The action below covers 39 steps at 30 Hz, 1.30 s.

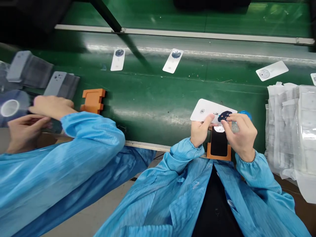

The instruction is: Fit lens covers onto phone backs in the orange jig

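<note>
My left hand (200,132) grips the lower edge of a white phone-back-shaped panel (199,110), thumb on its face. The panel is tilted and held above an orange fixture (219,158). At the panel's right end is a dark round piece with small holes (224,116), pinched by the fingertips of my right hand (240,133). I cannot tell how far the round piece is stuck to the panel. Below, a black phone-shaped plate (219,144) lies in the fixture, with a silvery round patch (219,128) at its top. A blue round object (245,114) shows behind my right fingers.
Several white panels, one here (173,61), lie along the green bench (148,95). Stacked clear packs (308,125) stand at right. At left, a co-worker's hands (53,107) are near a tape roll (14,107), grey panel stacks (61,84) and another orange fixture (93,100).
</note>
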### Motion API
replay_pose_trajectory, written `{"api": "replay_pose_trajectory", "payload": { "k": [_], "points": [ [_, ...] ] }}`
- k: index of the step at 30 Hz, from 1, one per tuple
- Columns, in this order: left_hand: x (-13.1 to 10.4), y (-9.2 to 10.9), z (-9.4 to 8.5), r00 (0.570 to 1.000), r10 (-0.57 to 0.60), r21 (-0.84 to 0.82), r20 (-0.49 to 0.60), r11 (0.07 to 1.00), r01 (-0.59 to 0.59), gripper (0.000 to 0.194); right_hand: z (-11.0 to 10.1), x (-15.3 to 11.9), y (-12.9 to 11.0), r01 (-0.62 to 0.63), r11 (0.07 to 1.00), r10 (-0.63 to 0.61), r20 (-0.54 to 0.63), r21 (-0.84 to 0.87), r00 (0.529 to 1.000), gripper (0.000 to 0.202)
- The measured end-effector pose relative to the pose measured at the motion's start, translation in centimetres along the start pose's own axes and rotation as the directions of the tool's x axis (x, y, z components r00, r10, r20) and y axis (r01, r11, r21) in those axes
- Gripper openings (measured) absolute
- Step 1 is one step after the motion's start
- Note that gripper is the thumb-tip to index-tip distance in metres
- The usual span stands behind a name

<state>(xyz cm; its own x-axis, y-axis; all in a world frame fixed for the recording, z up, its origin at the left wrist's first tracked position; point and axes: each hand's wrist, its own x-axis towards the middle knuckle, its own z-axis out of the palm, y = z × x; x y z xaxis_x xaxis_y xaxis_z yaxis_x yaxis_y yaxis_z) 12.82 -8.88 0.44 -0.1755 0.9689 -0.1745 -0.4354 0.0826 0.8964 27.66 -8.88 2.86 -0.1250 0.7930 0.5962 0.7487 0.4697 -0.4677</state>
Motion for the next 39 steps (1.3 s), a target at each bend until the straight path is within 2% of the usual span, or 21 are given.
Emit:
{"api": "replay_pose_trajectory", "payload": {
  "k": [4, 11, 14, 18, 23, 28, 39],
  "points": [
    [-1.1, -1.0, 0.6, 0.998, 0.049, 0.019, 0.03, 0.999, -0.049, 0.055, 0.7, -0.3, -0.3, -0.031, 0.999, 0.03, -0.015, -0.022, 0.999, 0.007],
    [-1.9, -2.3, 0.3, 0.995, 0.069, 0.108, 0.068, 0.991, -0.076, 0.043, 0.6, -0.1, -0.6, -0.108, 0.994, 0.108, -0.026, 0.011, 0.994, 0.013],
    [-1.9, -2.4, 0.3, 0.995, 0.068, 0.154, 0.073, 0.985, -0.078, 0.042, 0.4, 0.0, -0.7, -0.126, 0.992, 0.127, -0.021, 0.03, 0.992, 0.013],
    [-2.2, -2.3, 0.2, 0.996, 0.079, 0.293, 0.052, 0.952, -0.091, 0.048, 0.5, 0.1, -0.6, -0.142, 0.988, 0.142, -0.009, 0.06, 0.99, 0.012],
    [-2.6, -1.8, 0.3, 0.978, 0.181, 0.419, 0.107, 0.883, -0.209, 0.045, 0.9, 0.1, -0.5, -0.15, 0.986, 0.152, -0.029, 0.076, 0.988, 0.013],
    [-2.9, -1.4, 0.7, 0.941, 0.275, 0.387, 0.197, 0.86, -0.332, 0.044, 1.1, 0.0, -0.5, -0.193, 0.972, 0.201, -0.046, 0.136, 0.979, 0.009],
    [-3.1, -1.5, 0.8, 0.951, 0.25, 0.396, 0.184, 0.867, -0.304, 0.044, 1.4, 0.0, -0.2, -0.223, 0.966, 0.228, -0.032, 0.128, 0.973, 0.01]
  ]
}}
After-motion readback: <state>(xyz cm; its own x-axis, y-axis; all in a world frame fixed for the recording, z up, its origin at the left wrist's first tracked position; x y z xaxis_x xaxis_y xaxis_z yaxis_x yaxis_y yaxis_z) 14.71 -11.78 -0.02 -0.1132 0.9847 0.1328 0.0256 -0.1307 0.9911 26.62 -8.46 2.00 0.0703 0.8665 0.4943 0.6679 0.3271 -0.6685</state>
